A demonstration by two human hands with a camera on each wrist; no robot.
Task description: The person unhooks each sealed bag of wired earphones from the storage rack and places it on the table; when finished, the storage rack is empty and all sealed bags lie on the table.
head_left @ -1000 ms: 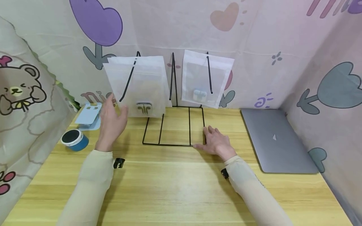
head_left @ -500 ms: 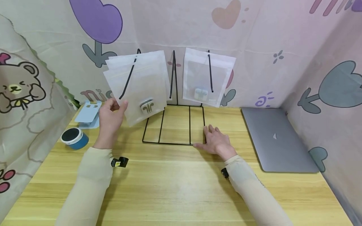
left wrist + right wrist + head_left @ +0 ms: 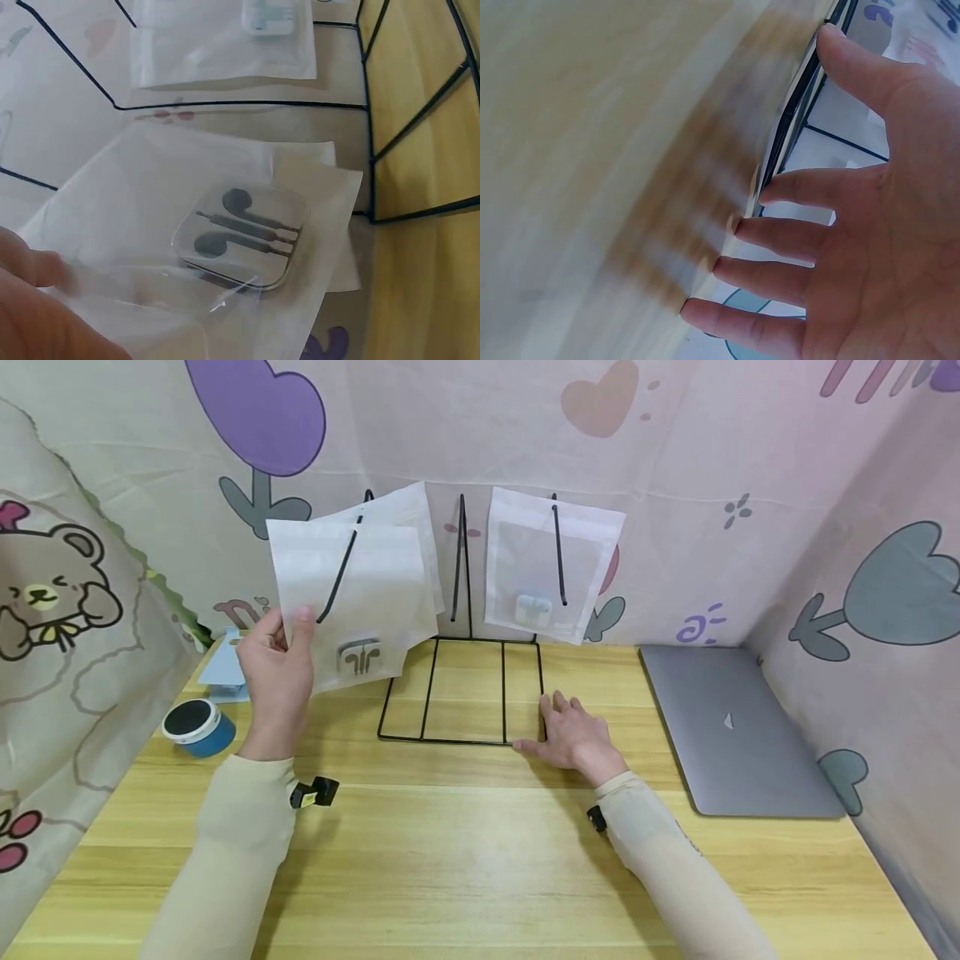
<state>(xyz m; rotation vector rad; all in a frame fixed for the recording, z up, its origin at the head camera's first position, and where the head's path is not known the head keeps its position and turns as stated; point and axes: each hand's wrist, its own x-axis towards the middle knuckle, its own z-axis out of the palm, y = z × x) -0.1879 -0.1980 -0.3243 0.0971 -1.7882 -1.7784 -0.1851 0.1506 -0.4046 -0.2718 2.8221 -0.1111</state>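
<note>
My left hand (image 3: 279, 672) pinches the left edge of a translucent white bag (image 3: 375, 585), thumb in front. Near the bag's bottom shows a square clear case with wired earphones (image 3: 244, 236), large in the left wrist view. This bag hangs on the left hook (image 3: 339, 578) of a black wire rack, tilted in front of other white bags (image 3: 420, 518) on that hook. Fingers spread, my right hand (image 3: 573, 735) rests at the front right corner of the rack's base (image 3: 465, 742). From the right hook hangs another bag (image 3: 517, 552) holding a white earphone case (image 3: 532, 608).
A closed grey laptop (image 3: 735, 727) lies on the wooden table (image 3: 480, 860) at the right. On the left are a round blue container (image 3: 202, 731) with a dark top and a light blue stand (image 3: 225, 668). Patterned cloth (image 3: 697, 443) hangs behind and at both sides.
My left hand has come to the left bags and taken hold of the front one's edge. That bag has moved forward and left along the hook, apart from those behind. The right hand stays put.
</note>
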